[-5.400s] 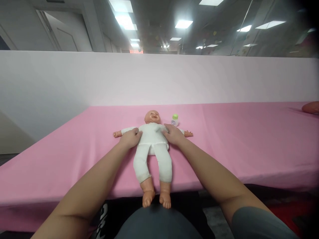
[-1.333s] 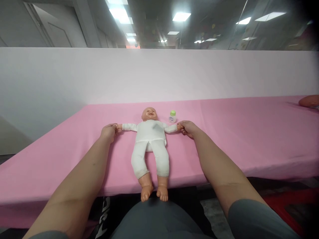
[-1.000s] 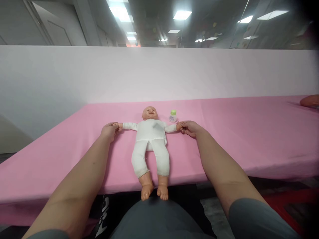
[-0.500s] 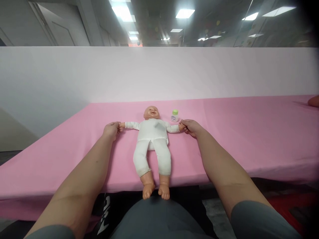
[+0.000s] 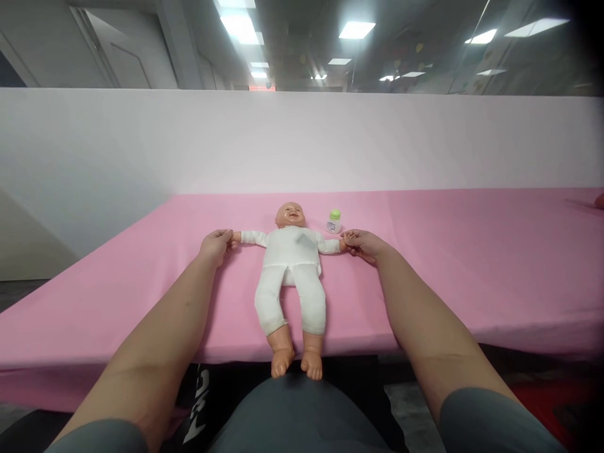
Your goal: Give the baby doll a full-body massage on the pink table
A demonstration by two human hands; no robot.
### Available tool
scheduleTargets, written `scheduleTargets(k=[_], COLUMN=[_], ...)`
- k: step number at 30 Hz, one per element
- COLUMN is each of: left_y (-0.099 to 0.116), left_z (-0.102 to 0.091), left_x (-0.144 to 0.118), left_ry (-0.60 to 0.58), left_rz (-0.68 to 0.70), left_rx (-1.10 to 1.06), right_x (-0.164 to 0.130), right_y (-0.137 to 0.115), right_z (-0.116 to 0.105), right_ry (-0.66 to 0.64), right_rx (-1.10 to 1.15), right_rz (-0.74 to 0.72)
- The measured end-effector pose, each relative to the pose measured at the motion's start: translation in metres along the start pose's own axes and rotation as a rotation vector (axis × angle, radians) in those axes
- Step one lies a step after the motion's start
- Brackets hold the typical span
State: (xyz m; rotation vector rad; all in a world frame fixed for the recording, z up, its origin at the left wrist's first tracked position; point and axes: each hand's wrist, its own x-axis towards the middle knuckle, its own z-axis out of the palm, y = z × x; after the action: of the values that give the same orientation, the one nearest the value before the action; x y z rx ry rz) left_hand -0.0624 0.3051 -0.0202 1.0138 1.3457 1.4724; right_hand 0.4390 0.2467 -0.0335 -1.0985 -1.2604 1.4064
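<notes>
Left hand (image 5: 215, 248), right hand (image 5: 365, 246): fingers gripping doll (image 5: 291, 251) by its hands, 9 and 3 o'clock. Doll is lying face-up on pink-clothed table (image 5: 453, 258), long axis running 12–6, head pointing 12, feet overhanging near edge. Green-capped jar (image 5: 334, 221) standing at 2 from its chest. Pale wall (image 5: 302, 141) bounding 12; table stretching widest toward 3.

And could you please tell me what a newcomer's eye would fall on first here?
Probably the baby doll, face up on the pink cover, its outstretched arms held at the ends by the person's left hand and right hand. Then perhaps the green-lidded jar standing to the right of the doll's head.
</notes>
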Motion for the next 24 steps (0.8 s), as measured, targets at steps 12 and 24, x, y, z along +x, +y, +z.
scheduleTargets(k=[12,24], left_y=[-0.002,-0.001], left_z=[0.001,-0.001], left_x=[0.005,0.002], left_ry=[0.026,0.009], left_rz=[-0.031,0.002], left_rx=[-0.017,0.005], right_x=[0.012,-0.003], right_y=[0.006,-0.001], right_z=[0.000,-0.002], right_ry=[0.178,-0.055], right_rx=[-0.019,0.009], right_rz=[0.040,0.022])
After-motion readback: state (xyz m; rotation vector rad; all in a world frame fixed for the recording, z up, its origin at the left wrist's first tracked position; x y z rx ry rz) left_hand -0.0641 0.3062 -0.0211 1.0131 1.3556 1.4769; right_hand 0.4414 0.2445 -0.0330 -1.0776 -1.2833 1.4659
